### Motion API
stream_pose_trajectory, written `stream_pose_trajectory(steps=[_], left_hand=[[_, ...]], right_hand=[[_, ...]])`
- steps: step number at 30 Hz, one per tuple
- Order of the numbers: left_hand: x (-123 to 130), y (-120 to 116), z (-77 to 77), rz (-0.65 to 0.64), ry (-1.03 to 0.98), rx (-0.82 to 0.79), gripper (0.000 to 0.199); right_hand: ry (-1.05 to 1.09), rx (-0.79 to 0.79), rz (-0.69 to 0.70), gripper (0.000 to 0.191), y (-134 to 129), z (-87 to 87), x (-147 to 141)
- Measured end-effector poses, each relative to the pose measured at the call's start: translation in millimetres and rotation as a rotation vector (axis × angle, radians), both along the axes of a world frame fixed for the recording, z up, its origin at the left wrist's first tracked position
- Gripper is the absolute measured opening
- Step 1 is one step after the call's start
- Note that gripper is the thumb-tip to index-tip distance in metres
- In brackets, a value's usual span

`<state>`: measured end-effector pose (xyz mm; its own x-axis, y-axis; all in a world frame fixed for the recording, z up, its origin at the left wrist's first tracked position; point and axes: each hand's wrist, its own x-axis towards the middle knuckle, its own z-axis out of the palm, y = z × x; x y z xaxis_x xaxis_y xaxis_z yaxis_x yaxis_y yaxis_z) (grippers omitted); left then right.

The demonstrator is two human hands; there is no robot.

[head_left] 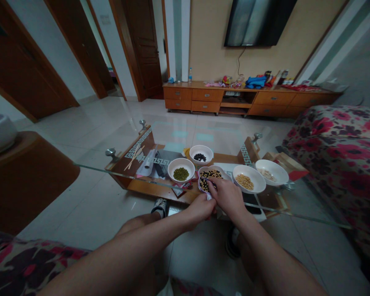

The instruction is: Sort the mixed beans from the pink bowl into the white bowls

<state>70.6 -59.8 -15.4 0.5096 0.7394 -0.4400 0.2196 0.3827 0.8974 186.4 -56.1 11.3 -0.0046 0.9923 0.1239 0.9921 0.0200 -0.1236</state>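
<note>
Head view: left hand (200, 209) and right hand (227, 197) together at a small white scrap (209, 197), grip unclear, just above a white bowl of mixed black and yellow beans (212, 167) on the glass counter (92, 167), mung-bean bowl (181, 160) and soybean bowl (249, 166) set beside it within easy reach.

The left hand (200, 209) and right hand (227, 196) fill the near side of a bowl of mixed dark beans (210, 177). Just left of that bowl stands a bowl of mung beans (181, 170), just right a bowl of soybeans (249, 179), and just behind a bowl of black beans (200, 154), leaving only narrow gaps between them. A white bowl (271, 172) blocks the way farther right. Above the rims, a hand could pass freely. Leftward, it could also travel over the glass surface (132, 177), where no bowl stands in the way.
</note>
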Motion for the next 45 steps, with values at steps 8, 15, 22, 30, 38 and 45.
stream_pose_trajectory(steps=[8,15,22,30,38,45], left_hand=[[0.3,0.3,-4.2,0.005,-0.01,-0.007,0.015],[-0.2,0.1,-4.4,0.003,-0.021,0.007,0.015],[0.5,0.3,-2.1,0.003,0.003,-0.004,0.017],[0.8,0.0,-2.1,0.011,0.021,-0.01,0.018],[-0.4,-0.1,-0.7,0.002,0.001,-0.002,0.017],[-0.3,0.3,-0.8,0.0,-0.004,-0.001,0.018]], right_hand=[[0.001,-0.001,-0.001,0.032,-0.3,-0.2,0.2],[-0.002,0.004,0.008,0.032,0.5,-1.1,0.5],[0.001,-0.01,-0.004,0.034,0.3,-0.6,0.1],[-0.004,-0.025,-0.001,0.035,-0.2,0.9,0.3],[-0.006,-0.027,-0.001,0.034,-0.1,0.7,-0.2],[0.003,-0.017,0.001,0.034,-0.2,0.2,-0.1]])
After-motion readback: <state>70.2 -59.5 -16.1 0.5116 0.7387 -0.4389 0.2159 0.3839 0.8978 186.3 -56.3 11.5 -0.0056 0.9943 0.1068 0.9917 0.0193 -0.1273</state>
